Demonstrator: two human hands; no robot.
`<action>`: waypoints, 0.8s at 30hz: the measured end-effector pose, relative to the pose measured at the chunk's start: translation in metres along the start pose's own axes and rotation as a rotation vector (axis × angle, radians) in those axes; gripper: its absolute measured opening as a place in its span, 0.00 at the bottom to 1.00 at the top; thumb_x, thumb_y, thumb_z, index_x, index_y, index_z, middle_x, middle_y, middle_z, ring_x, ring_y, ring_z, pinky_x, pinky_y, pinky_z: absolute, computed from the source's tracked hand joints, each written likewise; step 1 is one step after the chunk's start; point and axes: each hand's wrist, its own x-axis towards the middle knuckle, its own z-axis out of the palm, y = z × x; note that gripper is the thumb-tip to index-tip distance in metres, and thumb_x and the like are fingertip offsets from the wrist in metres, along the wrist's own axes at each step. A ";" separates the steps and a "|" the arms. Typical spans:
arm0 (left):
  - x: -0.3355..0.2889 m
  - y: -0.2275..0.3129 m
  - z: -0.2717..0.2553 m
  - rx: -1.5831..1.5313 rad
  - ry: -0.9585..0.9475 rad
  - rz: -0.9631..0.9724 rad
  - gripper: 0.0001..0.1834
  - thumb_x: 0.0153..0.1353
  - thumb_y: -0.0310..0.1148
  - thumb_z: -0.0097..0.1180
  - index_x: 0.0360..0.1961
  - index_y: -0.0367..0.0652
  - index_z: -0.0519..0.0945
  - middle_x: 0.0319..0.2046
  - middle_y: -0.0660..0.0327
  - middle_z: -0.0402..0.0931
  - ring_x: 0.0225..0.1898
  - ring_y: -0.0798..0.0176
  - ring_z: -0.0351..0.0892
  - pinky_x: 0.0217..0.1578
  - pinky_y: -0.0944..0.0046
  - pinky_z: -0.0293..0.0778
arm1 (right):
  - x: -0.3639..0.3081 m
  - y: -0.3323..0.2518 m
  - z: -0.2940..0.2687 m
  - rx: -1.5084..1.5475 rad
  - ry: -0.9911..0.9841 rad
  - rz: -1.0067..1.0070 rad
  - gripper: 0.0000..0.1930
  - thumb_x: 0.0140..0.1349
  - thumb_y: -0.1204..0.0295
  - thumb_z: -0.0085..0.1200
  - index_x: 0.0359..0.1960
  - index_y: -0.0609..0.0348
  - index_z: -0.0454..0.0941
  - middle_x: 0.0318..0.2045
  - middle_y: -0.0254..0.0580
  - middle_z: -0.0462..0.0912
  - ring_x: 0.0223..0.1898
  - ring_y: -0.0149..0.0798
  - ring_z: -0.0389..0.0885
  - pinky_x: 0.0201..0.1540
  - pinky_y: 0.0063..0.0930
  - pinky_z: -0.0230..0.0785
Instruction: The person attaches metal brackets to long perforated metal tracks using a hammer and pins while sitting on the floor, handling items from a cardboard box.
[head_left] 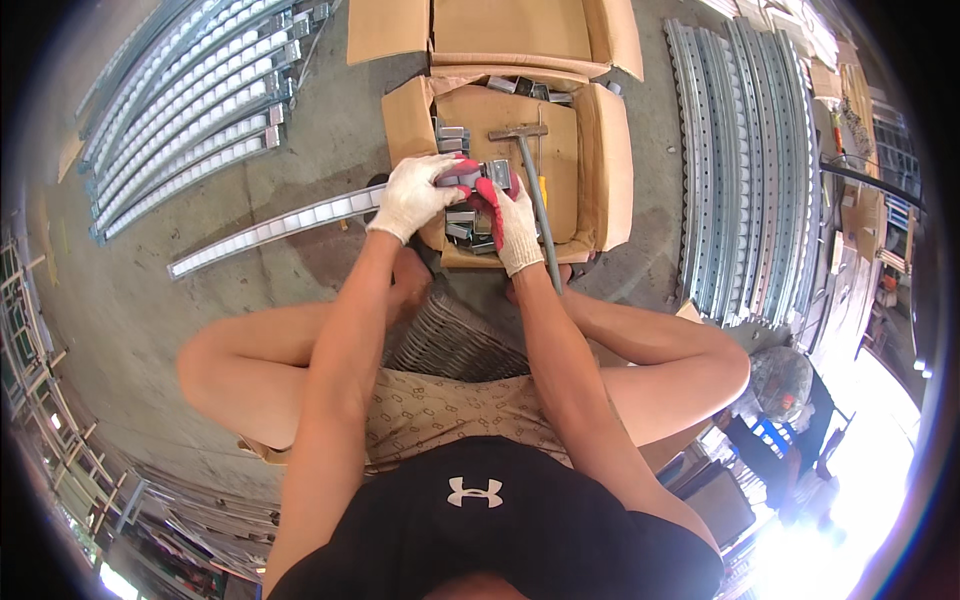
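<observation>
Open cardboard box (613, 165) in front: loose metal brackets (454, 135) along left and far sides, hammer (541, 215) with handle over near edge, yellow-handled screwdriver (544, 188) beside it. Second open box (515, 28) just behind. Gloved left hand (412, 195) closed round white-and-grey rail (290, 222) near its end, above first box's left side; gloved right hand (515, 222) pinching metal piece (496, 172) at that end. Stained concrete floor (645, 150), rails (200, 100) stacked left, perforated metal strips (745, 170) right, workshop clutter around, glare lower right

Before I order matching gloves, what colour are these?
The gloves are cream and pinkish red, clearest in head view.
</observation>
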 end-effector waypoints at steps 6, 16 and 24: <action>-0.018 0.001 0.026 0.141 0.352 0.090 0.26 0.48 0.36 0.76 0.51 0.45 0.87 0.52 0.54 0.86 0.56 0.47 0.83 0.61 0.51 0.74 | -0.002 0.003 0.017 -0.135 0.091 -0.096 0.26 0.66 0.76 0.66 0.63 0.66 0.71 0.48 0.41 0.84 0.42 0.32 0.83 0.47 0.27 0.79; -0.019 0.004 0.019 -0.092 0.274 -0.007 0.28 0.47 0.34 0.77 0.52 0.42 0.87 0.52 0.52 0.86 0.56 0.47 0.83 0.59 0.54 0.77 | 0.013 0.005 0.013 -0.135 0.060 -0.044 0.22 0.69 0.69 0.65 0.58 0.70 0.74 0.44 0.41 0.84 0.38 0.31 0.82 0.44 0.28 0.78; -0.019 0.007 0.016 -0.112 0.240 0.062 0.25 0.49 0.32 0.75 0.51 0.44 0.86 0.51 0.53 0.86 0.56 0.46 0.82 0.59 0.52 0.76 | 0.005 0.017 0.009 -0.171 0.065 -0.073 0.28 0.67 0.77 0.62 0.67 0.67 0.67 0.53 0.44 0.82 0.51 0.35 0.81 0.57 0.29 0.74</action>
